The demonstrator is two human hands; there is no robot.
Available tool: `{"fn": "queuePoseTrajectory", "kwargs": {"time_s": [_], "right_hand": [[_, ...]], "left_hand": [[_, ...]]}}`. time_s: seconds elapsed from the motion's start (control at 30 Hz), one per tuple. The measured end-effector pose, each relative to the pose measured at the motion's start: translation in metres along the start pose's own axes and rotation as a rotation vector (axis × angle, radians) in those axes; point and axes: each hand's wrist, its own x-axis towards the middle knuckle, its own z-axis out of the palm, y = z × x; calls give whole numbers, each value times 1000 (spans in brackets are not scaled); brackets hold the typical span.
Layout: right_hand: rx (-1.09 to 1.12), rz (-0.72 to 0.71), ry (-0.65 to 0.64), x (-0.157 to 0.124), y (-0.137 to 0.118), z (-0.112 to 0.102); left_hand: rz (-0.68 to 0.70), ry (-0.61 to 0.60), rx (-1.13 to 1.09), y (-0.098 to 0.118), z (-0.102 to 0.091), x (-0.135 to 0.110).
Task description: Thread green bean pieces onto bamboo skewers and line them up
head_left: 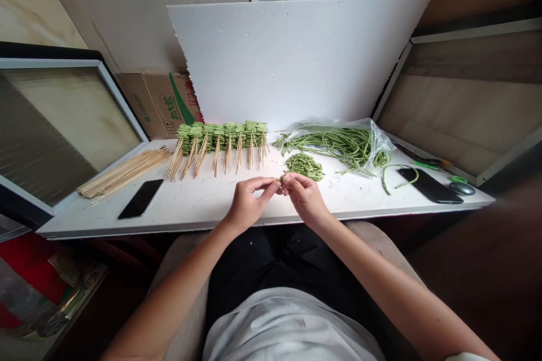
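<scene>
1. On my head-camera feed, the person's left hand [249, 204] and right hand [305, 198] are raised together just above the front edge of the white-topped table [203, 206], with the fingers of both curled inward.
2. The grip is pressed closed on both sides: I read the left thumb and forefinger and the right thumb and forefinger as pinching one small green bean piece [282, 178] between them. The fingertips hide most of it, so I cannot tell its full shape.
3. That piece sits in the air between the hands, over the table and just in front of a loose heap of short, cut green bean pieces [304, 166].
4. Behind the heap on the right lies a clear plastic bag [376, 138] holding long, thin green beans [339, 146].
5. To the left, a tall row of green beans threaded onto pale bamboo skewers [222, 138] stands with its sharp ends fanned toward the hands.
6. Further left lies a bundle of bare pale bamboo skewers [125, 172], beside a black smartphone [140, 198].
7. On the far right, a second black smartphone [429, 185] lies just beside a stray curved green bean [400, 175].
8. A flat white foam board [296, 62] leans upright behind everything, next to a brown cardboard box [158, 104].
</scene>
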Motion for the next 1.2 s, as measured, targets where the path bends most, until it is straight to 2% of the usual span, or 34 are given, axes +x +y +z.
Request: {"fn": "queuePoseTrajectory", "kwargs": {"time_s": [0.17, 0.4, 0.6, 0.8, 0.93, 1.0, 1.07, 1.2], "right_hand": [[124, 101, -34, 1, 1, 5], [327, 253, -3, 6, 1, 0], [288, 175, 98, 22, -8, -24], [193, 138, -21, 24, -5, -35], [155, 113, -56, 24, -1, -36], [97, 100, -63, 26, -3, -41], [-56, 27, -31, 33, -10, -52], [-626, -315, 150, 56, -33, -92]], "left_hand": [[-77, -103, -113, -4, -3, 4], [-110, -150, -183, -15, -6, 5], [-207, -23, -335, -29, -1, 5], [-248, -20, -394, -35, -1, 5], [-265, -18, -397, -41, -3, 6], [-271, -9, -392, -46, -3, 6], [-284, 0, -386, -50, -5, 7], [-316, -5, -364, -59, -13, 11]]}}
